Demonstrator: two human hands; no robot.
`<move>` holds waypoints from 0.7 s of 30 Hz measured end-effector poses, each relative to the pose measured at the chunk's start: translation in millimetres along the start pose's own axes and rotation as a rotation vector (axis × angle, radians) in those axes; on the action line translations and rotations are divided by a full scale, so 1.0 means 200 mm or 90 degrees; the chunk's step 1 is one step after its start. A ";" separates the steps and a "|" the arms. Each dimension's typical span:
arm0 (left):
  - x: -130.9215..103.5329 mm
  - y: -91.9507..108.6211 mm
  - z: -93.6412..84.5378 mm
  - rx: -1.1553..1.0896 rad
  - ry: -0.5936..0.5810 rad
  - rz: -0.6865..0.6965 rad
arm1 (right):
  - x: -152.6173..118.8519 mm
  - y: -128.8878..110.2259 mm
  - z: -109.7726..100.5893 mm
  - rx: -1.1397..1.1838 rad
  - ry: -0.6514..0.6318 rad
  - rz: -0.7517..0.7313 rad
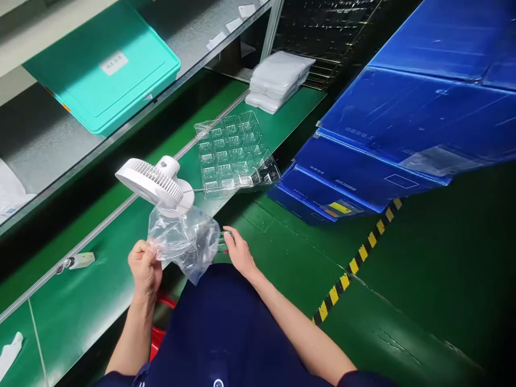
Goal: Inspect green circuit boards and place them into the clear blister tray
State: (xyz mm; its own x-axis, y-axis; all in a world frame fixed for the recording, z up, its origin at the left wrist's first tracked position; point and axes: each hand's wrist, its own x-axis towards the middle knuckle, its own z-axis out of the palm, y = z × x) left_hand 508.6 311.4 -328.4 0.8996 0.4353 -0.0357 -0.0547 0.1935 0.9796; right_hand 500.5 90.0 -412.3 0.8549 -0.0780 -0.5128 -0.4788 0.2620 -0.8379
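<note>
A clear plastic bag (pixel 183 236) hangs between my hands, over the front edge of the green bench (pixel 92 301). My left hand (pixel 145 264) pinches the bag's left side. At the bag's right end, my right hand (pixel 238 250) has its fingers around a small clear plastic piece (pixel 222 242), part of which reaches into the bag. A white fan (pixel 155 183) stands just behind the bag. Beyond it lies a clear compartment tray (pixel 229 150), its right corner over the bench edge.
White packets (pixel 278 80) are stacked at the bench's far end. A teal box (pixel 108 70) rests on the shelf at the upper left. Blue crates (pixel 382 129) stand at right, near yellow-black floor tape (pixel 355 263). A small tag (pixel 83 260) lies on the bench.
</note>
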 end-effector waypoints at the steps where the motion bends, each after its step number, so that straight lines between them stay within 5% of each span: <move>1: 0.02 0.01 -0.03 -0.007 0.020 0.015 | 0.00 0.01 -0.02 0.019 -0.008 0.032; 5: 0.05 -0.02 -0.14 0.040 0.046 -0.013 | -0.01 0.02 -0.11 0.102 -0.014 0.117; 9: -0.03 -0.18 -0.14 0.151 -0.103 -0.216 | -0.07 0.01 -0.14 0.125 0.025 0.089; 14: -0.18 -0.35 0.03 0.106 -0.245 -0.398 | -0.13 -0.02 -0.08 0.092 0.011 -0.011; 21: -0.22 -0.38 0.17 -0.063 -0.221 -0.498 | -0.16 0.00 -0.06 -0.253 -0.064 -0.355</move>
State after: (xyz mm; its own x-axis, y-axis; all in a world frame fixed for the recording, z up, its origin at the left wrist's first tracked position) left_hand 486.6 248.3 -394.2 0.7754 -0.1450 -0.6146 0.6127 0.4080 0.6768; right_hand 470.6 80.9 -397.0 0.9998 -0.0046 0.0182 0.0172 -0.1656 -0.9860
